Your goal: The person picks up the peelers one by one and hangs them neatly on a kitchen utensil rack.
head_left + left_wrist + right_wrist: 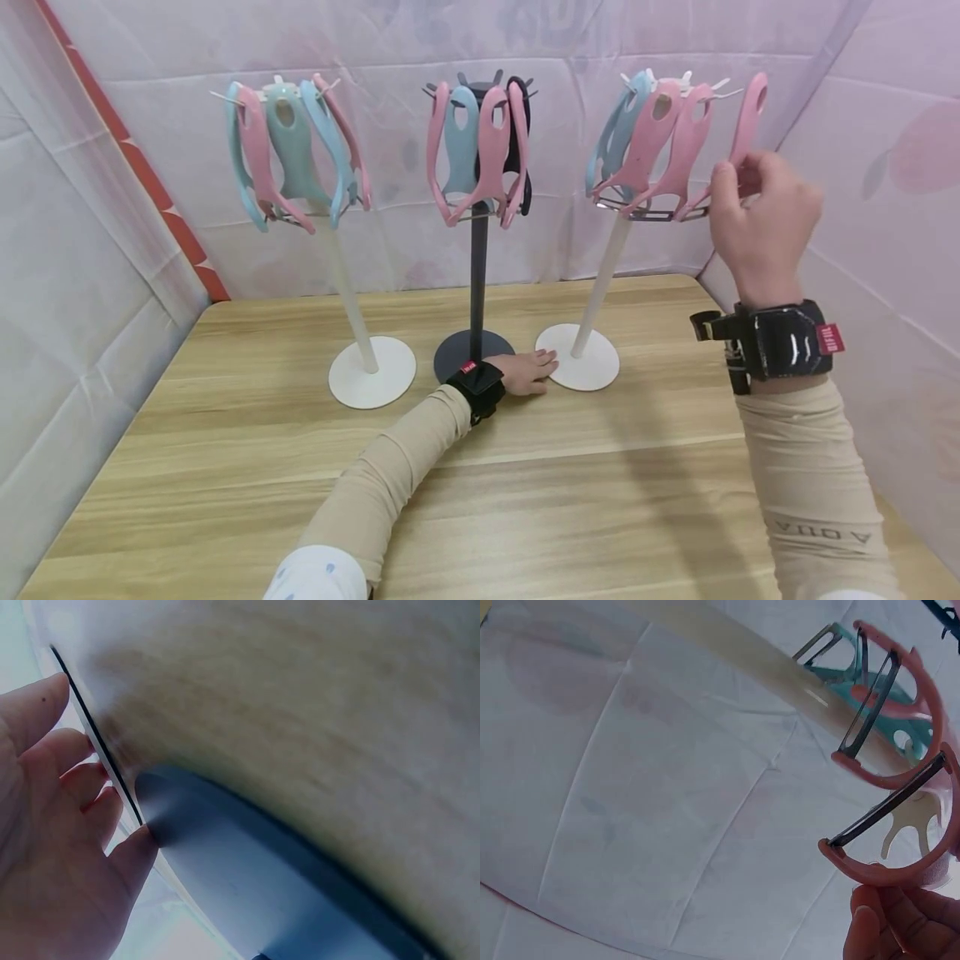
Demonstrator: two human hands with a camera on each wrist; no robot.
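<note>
- Peeler work at the rightmost stand: right hand [761, 218] pinches the lower end of a pink plastic Y-shaped peeler [738, 146] hung on the tall white metal stand's [597, 287] top pegs, fingers curled round it.
- Left hand [527, 372] lies flat, fingers straight, steadying the white round base [592, 371] beside the black stand's disc base [457, 354].
- Next move, I'd judge, needs a lift clear of the peg.
- Smooth glossy handles, thin steel blades, matte wooden table [225, 467].

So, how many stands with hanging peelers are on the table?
3. A white stand is on the left, a black stand in the middle, and another white stand on the right, whose base the left hand touches.
</note>
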